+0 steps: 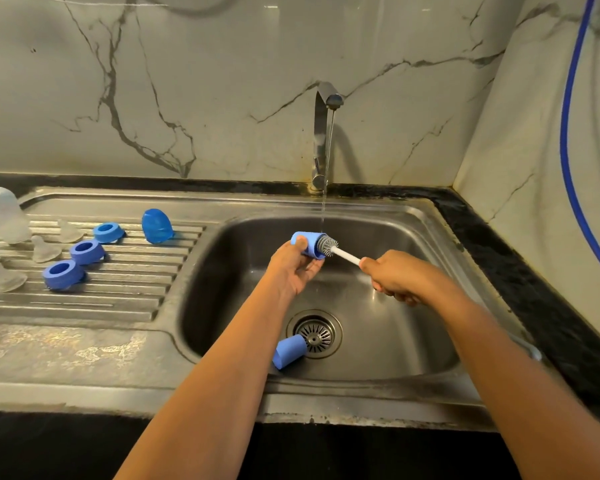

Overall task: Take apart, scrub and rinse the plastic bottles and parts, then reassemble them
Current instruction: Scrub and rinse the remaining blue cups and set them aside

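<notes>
My left hand (293, 268) grips a blue plastic cap (309, 243) on its side over the sink basin (413, 271), under the running water. My right hand (394, 277) grips the white handle of a bottle brush (345, 252); its grey bristle head sits at the cap's open mouth. A second blue cap (289, 351) lies on its side in the basin beside the drain (315, 333). On the ribbed drainboard (118, 299) to the left stand three blue collar rings (63, 274), a blue dome cap (156, 225), clear teats (44, 249) and clear bottles (2, 214).
The tap (323, 133) stands at the back of the sink with a thin stream of water falling. A blue hose (568, 150) runs down the right wall. Black counter edging borders the sink at the right and back.
</notes>
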